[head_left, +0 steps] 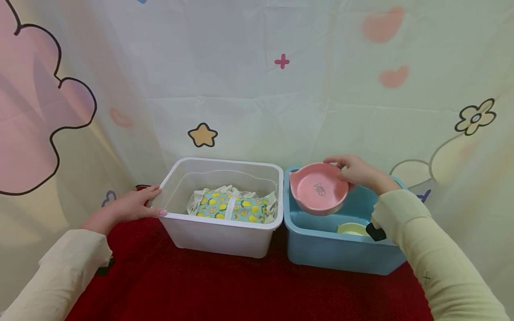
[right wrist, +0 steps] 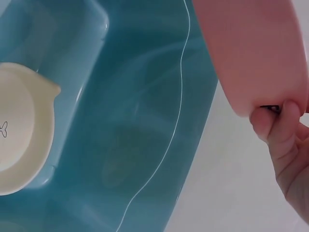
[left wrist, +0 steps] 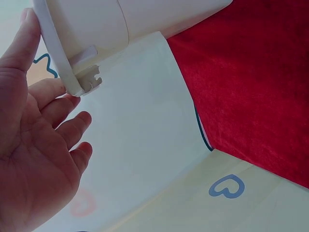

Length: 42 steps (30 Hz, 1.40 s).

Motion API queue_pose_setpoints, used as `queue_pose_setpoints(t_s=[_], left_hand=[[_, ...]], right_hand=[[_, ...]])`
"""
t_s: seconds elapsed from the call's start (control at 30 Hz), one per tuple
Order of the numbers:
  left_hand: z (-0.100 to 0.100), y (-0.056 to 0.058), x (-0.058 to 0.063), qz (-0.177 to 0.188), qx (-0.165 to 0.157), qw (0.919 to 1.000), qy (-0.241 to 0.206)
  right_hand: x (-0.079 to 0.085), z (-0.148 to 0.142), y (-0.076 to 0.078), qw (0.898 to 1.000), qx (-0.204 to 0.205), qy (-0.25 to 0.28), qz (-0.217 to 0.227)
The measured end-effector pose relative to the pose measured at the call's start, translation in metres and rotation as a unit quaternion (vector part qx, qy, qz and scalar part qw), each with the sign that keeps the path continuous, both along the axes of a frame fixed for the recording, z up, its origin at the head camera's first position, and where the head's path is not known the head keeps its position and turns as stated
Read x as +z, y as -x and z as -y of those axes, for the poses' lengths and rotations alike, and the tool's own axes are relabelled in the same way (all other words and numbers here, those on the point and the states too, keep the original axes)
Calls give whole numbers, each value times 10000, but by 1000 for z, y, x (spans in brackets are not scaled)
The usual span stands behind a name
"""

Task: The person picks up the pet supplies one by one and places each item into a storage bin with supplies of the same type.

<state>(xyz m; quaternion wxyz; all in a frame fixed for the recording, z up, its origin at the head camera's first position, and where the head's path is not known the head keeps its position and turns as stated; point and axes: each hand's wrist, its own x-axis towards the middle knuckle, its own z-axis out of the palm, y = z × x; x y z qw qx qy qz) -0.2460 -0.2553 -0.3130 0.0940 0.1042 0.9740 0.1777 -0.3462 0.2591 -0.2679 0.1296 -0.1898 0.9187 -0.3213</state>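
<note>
My right hand [head_left: 355, 171] pinches the far right rim of a pink cat-eared bowl [head_left: 320, 189] with a fish drawing inside. The bowl is tilted above the light blue bin [head_left: 337, 249]. In the right wrist view the fingertips and thumb meet at the edge of the pink bowl [right wrist: 256, 53]. Inside the blue bin lies a pale yellow bowl [right wrist: 38, 135] with a pointed ear. My left hand [head_left: 130, 205] rests on the left rim of a white bin [head_left: 217, 234], thumb near its front corner. The left wrist view shows its other fingers loosely bent by the rim.
A lemon-patterned cloth bundle [head_left: 230, 206] with a white band and ruffled edges lies in the white bin. Both bins stand side by side on a red cloth [head_left: 209, 285]. Behind them hangs a pale printed curtain [head_left: 249, 111].
</note>
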Motion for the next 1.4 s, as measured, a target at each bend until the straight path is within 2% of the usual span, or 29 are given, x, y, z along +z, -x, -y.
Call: queue_pose_setpoints(t_s=[0.2,0.63,0.97,1.27,1.4], left_hand=[[0,1,0,-220,-146,9996,64],[0,2,-2,-75,-14,10000,37],[1,2,-2,-207,-102,9997,52],[0,1,0,-27,-18,10000,-8],[1,2,-1,-61,-48,10000,-14]], right_hand=[[-1,0,1,10000,-49,-1,6],[-7,-4,6,9997,-214,-99,-6],[-11,-4,9,9994,-251,-210,104],[-17,-6,16,9991,-234,-347,21],[-20,-8,18,9990,-234,-379,12]])
